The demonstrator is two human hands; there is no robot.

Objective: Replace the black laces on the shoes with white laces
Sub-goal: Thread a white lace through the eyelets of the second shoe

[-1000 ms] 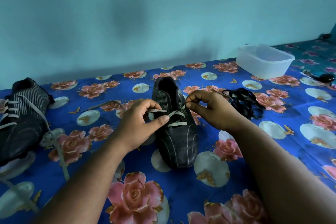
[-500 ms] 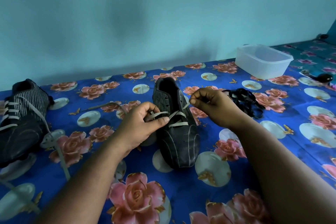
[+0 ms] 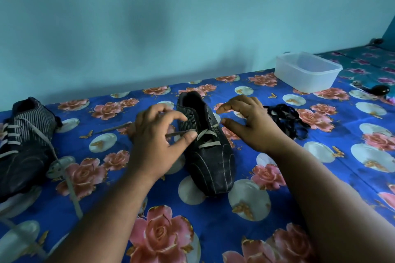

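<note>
Right hand [image 3: 249, 123] released white lace [image 3: 206, 133], fingers now spread; left hand [image 3: 159, 134] still pinching lace beside shoe [image 3: 210, 162].

My black pinstriped leather shoe [image 3: 208, 151] carries pale white laces [image 3: 206, 139]; the bedsheet [image 3: 320, 156] is blue with pink roses and white discs; the wall [image 3: 171, 17] is teal.
</note>
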